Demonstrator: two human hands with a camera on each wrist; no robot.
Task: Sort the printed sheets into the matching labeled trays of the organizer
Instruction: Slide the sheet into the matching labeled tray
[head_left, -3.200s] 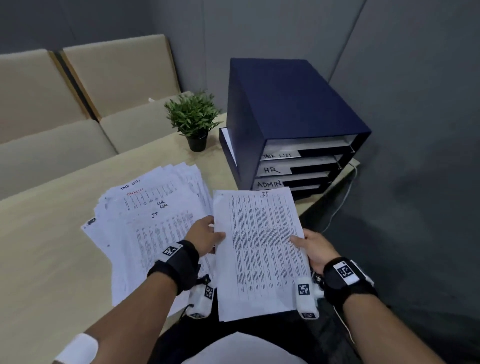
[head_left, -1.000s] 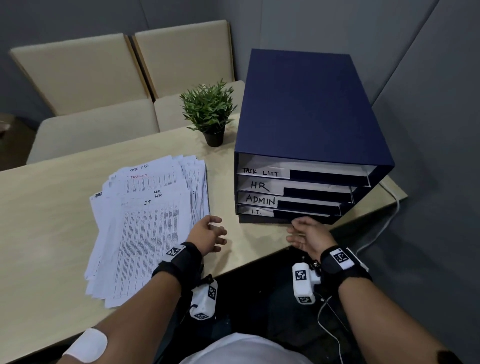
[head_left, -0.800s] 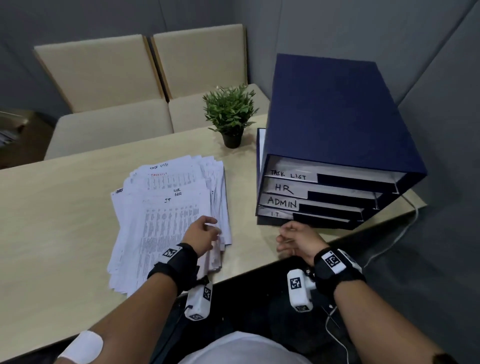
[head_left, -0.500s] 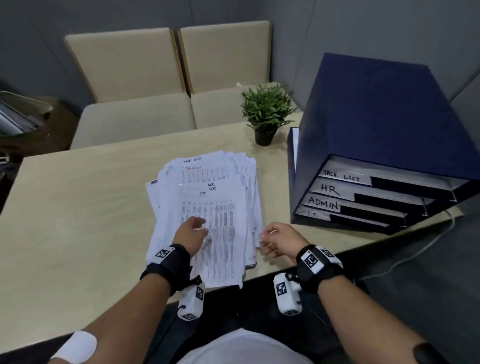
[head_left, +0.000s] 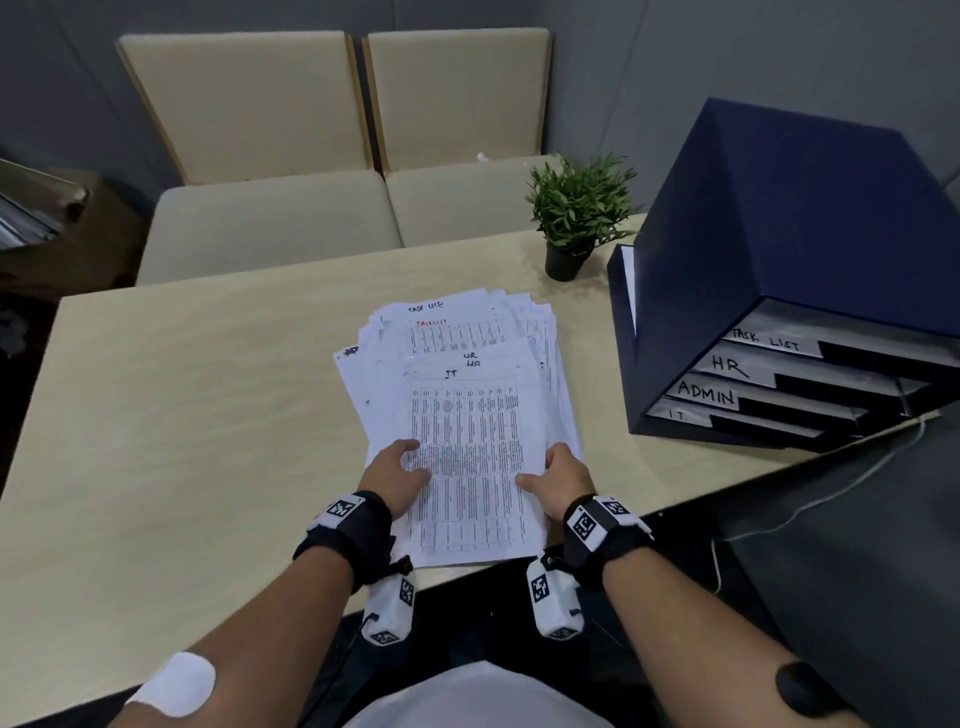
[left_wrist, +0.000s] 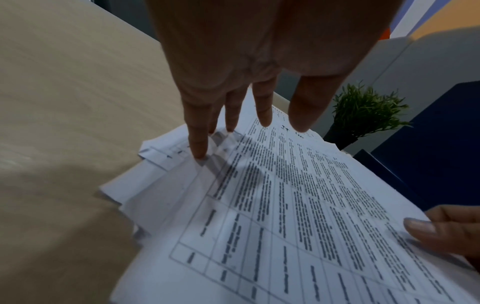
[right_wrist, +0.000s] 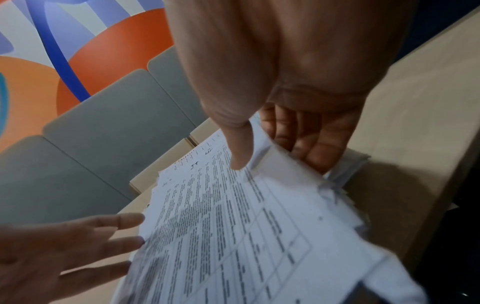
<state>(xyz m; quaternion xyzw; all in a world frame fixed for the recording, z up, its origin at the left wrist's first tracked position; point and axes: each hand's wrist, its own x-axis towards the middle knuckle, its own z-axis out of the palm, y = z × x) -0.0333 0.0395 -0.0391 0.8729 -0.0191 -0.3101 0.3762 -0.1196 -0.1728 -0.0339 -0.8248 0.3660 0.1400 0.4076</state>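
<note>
- The desk (head_left: 208, 405) carries a fanned stack of printed sheets (head_left: 457, 338) near its front edge; the top sheet (head_left: 470, 467) is hand-marked "IT".
- The navy organizer (head_left: 779, 249) stands well to the right, its trays labelled TASK LIST, HR, ADMIN and IT, the IT tray (head_left: 727, 423) lowest.
- A potted plant (head_left: 576, 213) stands behind the stack, clear of the path.
- The right hand (head_left: 563, 475) pinches that sheet's right edge, thumb on top: peel only one.
- The left hand (head_left: 397, 470) rests open, fingers flat, pinning the sheets beneath.
</note>
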